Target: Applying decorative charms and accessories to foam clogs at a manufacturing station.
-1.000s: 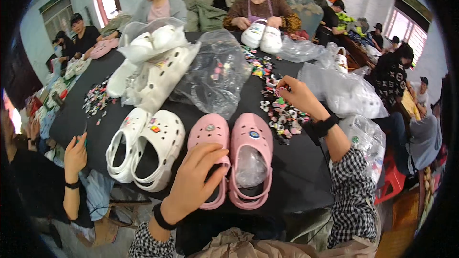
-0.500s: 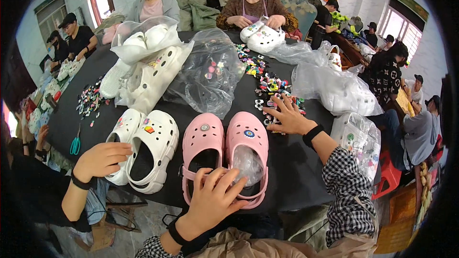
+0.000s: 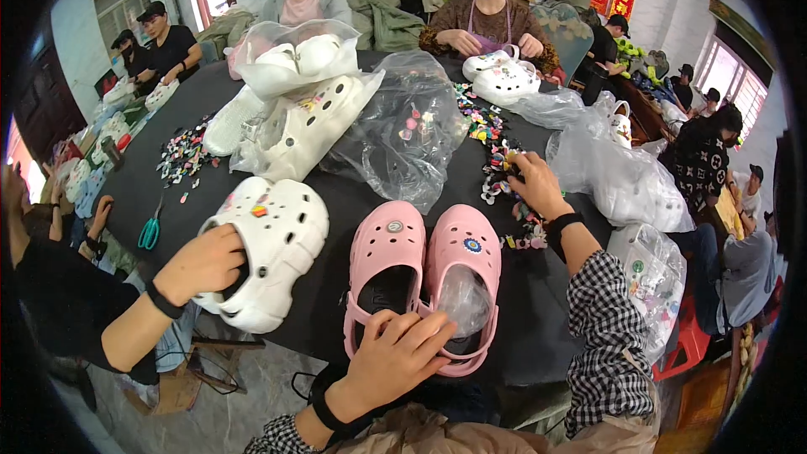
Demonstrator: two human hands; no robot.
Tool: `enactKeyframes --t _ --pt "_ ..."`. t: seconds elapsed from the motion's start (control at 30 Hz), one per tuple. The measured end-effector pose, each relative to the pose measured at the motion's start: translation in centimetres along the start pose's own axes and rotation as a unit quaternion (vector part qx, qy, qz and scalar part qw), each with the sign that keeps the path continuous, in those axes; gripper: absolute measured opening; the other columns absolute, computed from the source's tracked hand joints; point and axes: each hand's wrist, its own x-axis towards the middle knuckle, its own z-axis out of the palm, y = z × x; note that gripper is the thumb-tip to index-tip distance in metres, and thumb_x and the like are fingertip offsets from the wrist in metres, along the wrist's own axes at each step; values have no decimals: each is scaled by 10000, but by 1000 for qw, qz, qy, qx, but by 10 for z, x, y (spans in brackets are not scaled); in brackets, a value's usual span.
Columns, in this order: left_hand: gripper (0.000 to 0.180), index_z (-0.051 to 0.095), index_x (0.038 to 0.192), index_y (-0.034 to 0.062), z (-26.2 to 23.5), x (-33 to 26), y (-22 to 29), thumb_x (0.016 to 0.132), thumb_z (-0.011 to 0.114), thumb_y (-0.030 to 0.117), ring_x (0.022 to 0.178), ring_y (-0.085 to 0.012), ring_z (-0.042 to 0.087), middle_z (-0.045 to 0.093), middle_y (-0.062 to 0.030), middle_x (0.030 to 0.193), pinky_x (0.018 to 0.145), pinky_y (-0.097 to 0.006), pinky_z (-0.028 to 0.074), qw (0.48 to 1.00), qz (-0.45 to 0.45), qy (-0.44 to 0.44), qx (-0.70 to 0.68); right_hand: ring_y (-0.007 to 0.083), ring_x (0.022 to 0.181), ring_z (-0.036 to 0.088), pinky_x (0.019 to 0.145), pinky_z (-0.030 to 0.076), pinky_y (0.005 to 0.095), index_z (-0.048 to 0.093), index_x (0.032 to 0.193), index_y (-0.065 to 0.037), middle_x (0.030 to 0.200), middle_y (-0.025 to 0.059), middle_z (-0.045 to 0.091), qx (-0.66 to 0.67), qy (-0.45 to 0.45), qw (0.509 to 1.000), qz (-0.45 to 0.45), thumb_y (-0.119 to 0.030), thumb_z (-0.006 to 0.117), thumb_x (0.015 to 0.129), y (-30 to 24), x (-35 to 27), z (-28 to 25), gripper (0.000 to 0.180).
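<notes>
A pair of pink clogs (image 3: 388, 240) stands before me, toes pointing away, each with a round charm on top. Clear plastic is stuffed into the right clog. My left hand (image 3: 399, 353) curls over their inner heel straps. Farther right, my right hand (image 3: 538, 189) reaches into a strip of small colourful shoe charms (image 3: 496, 147), its fingers bent together at the tips; what they pinch is too small to make out. On the left, a co-worker's hand (image 3: 202, 265) is inside a white clog (image 3: 282, 223) that bears a few charms, tilted on its side.
Bagged white clogs (image 3: 315, 122), crumpled clear plastic (image 3: 395, 143) and another charm heap (image 3: 189, 151) lie on the black table (image 3: 336, 361). Teal scissors (image 3: 150, 231) rest at the left. More bagged clogs (image 3: 643, 273) are at the right edge. Across, a person handles white clogs (image 3: 504, 76).
My right hand has drawn its spread fingers together among the charms. My left hand stays on the pink clogs. The co-worker has tilted and lifted the white clogs. The whole view has shifted slightly.
</notes>
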Motion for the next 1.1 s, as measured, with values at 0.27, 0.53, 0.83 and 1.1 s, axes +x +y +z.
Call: enactKeyframes --t 0.27,0.53,0.83,1.1 --pt "565 661 1282 213 0 -1 0 750 784 356 1109 -198 493 558 24 1287 968 -427 351 1000 -9 7 13 345 1008 647 902 521 418 692 1169 -110 1066 174 654 130 -52 990 22 -70 670 802 27 24 -37 370" --pt "535 669 1267 193 -12 1 -5 756 791 295 1145 -207 508 569 0 1313 980 -423 344 999 -8 -22 -40 330 1014 664 903 526 409 693 1186 -76 1109 172 687 119 -97 986 63 -217 744 822 35 11 -55 394" --pt "352 708 1152 55 -87 12 -43 800 722 39 1036 -237 675 656 -98 1278 820 -336 548 950 -82 -36 -298 429 1218 554 1028 457 470 540 1402 -107 1332 269 551 80 -158 977 116 -419 719 874 27 -30 -14 639" --pt "290 429 1181 33 -152 25 -48 964 596 127 745 -160 495 452 -132 1072 602 -332 492 609 -12 325 -723 384 1227 555 1028 464 489 625 1288 -136 1336 176 551 52 -52 995 61 -184 732 831 -1 -45 -25 472"
